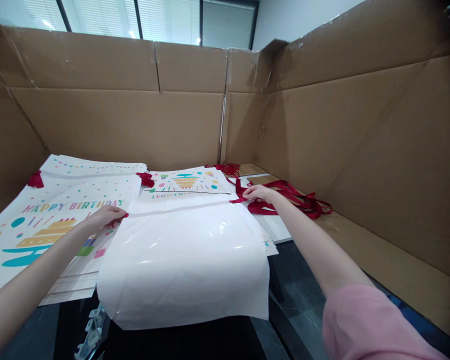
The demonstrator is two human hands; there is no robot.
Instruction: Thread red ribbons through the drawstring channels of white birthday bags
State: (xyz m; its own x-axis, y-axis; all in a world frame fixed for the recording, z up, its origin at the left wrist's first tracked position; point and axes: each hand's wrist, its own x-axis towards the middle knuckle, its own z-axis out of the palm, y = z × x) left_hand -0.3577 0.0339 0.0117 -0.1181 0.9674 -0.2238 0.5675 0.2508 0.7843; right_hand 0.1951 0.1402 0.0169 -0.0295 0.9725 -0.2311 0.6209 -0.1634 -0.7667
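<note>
A white plastic bag point(187, 260) lies flat in front of me, its blank side up, draped over the table's near edge. My left hand point(107, 216) pinches a red ribbon end at the bag's upper left corner. My right hand point(260, 192) grips the red ribbon at the bag's upper right corner. A thin dark rod point(187, 191) lies across the printed bag top point(185, 182) just beyond. A loose bundle of red ribbons point(296, 200) trails to the right of my right hand.
A stack of "HAPPY BIRTHDAY" printed bags point(56, 220) lies at the left. Tall cardboard walls point(135, 120) enclose the table on three sides. A white plastic chain piece point(92, 332) hangs at the dark table's point(285, 280) front edge.
</note>
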